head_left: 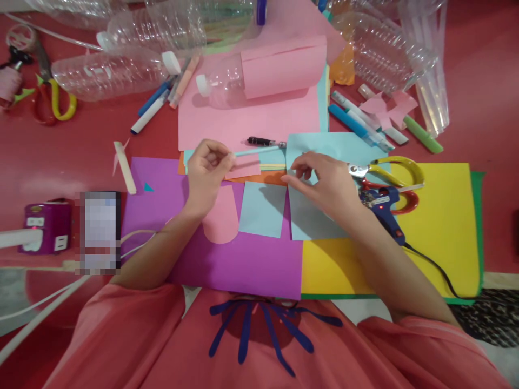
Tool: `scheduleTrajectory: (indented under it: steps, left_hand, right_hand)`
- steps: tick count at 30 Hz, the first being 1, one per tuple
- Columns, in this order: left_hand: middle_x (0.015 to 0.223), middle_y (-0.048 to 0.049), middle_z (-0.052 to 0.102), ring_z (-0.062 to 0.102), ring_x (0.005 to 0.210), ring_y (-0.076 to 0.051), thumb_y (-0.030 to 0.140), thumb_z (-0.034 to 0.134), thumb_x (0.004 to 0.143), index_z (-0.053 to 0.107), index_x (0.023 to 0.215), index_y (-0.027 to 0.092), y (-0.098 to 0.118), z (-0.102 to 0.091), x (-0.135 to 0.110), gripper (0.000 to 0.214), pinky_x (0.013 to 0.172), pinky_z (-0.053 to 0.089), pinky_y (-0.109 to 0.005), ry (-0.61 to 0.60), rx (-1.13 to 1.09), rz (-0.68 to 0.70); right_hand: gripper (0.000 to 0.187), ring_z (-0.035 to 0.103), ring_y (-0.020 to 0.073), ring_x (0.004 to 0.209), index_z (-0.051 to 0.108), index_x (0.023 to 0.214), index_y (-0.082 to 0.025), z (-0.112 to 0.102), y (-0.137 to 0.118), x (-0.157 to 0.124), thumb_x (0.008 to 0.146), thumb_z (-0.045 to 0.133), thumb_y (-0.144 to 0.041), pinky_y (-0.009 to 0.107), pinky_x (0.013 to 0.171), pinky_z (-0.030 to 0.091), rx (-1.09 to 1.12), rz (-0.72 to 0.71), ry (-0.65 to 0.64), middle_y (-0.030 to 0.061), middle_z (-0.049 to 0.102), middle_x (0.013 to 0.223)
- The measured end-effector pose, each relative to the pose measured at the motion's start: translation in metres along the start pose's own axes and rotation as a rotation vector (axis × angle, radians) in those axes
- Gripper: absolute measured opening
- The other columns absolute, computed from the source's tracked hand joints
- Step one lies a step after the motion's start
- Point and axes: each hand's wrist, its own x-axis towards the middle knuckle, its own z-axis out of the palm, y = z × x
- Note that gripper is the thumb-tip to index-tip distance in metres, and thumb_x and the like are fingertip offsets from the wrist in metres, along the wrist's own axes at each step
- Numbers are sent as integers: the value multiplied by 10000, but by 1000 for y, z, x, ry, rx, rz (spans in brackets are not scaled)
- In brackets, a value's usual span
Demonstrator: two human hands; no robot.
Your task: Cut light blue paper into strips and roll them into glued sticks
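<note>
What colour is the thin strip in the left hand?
Light blue; the strip shows best in the head view.

A phone (101, 227) lies on the red worktop (97, 162) at the left, beside a purple power adapter (51, 216). Farther back, red-and-yellow scissors (53, 96) lie next to a clear bottle (109, 73). At the right, a green marker (424, 134) lies near some clear tubes (432, 102).

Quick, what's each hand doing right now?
Left hand: closed, pinching a thin light-blue strip.
Right hand: partly open over light-blue paper, nothing visible in its grip.
</note>
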Motion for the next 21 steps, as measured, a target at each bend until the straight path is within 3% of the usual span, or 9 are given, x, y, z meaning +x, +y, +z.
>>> scheduleTrajectory:
  steps: [4, 8, 12, 14, 17, 21]
  left_hand:
    - [725, 45, 601, 623, 652, -94, 457, 776, 771, 535, 832, 232, -16, -15, 15, 335, 634, 542, -268, 130, 68, 128]
    - [1052, -24, 674, 673, 1001, -184, 458, 765, 784, 560, 984, 279, -27, -23, 20, 337, 862, 549, -346, 101, 152, 167]
    - [1320, -43, 599, 554, 1286, -230, 485, 703, 829, 543, 1147, 328, -30, -21, 16, 389, 1042, 467, -413, 57, 234, 172]
    - [1333, -51, 594, 550, 1286, -231, 508, 651, 859, 550, 1172, 321, -27, -18, 12, 379, 1038, 462, -416, 21, 280, 181]
    - [1212, -60, 653, 614, 1159, -212, 501, 596, 890, 603, 1098, 278, -16, -10, 3, 305, 947, 496, -379, -80, 312, 197]
    - [954, -39, 687, 658, 875, -162, 476, 550, 899, 616, 1009, 225, 0, -1, -8, 281, 778, 521, -308, -289, 258, 59]
  right_hand:
    - [77, 579, 260, 848, 641, 840, -179, 14, -4, -6, 836, 638, -256, 383, 791, 425, -232, -141, -152, 105, 687, 874]
    - [144, 541, 302, 917, 639, 900, -157, 21, -9, -10, 822, 650, -278, 396, 805, 396, -358, -112, -206, 140, 658, 928]
    - [97, 524, 298, 914, 603, 881, -161, 20, -11, -11, 828, 609, -242, 394, 804, 389, -323, -65, -265, 137, 634, 910]
    - [27, 522, 282, 892, 573, 841, -177, 19, -10, -10, 836, 554, -196, 386, 788, 386, -259, -48, -286, 127, 626, 890]
    - [104, 519, 240, 815, 519, 773, -199, 16, -11, -7, 830, 479, -122, 365, 756, 378, -92, -26, -286, 89, 614, 808]
    - [66, 500, 166, 685, 503, 792, -215, 10, -12, -2, 830, 515, -163, 306, 658, 375, 291, 53, -171, 9, 570, 725]
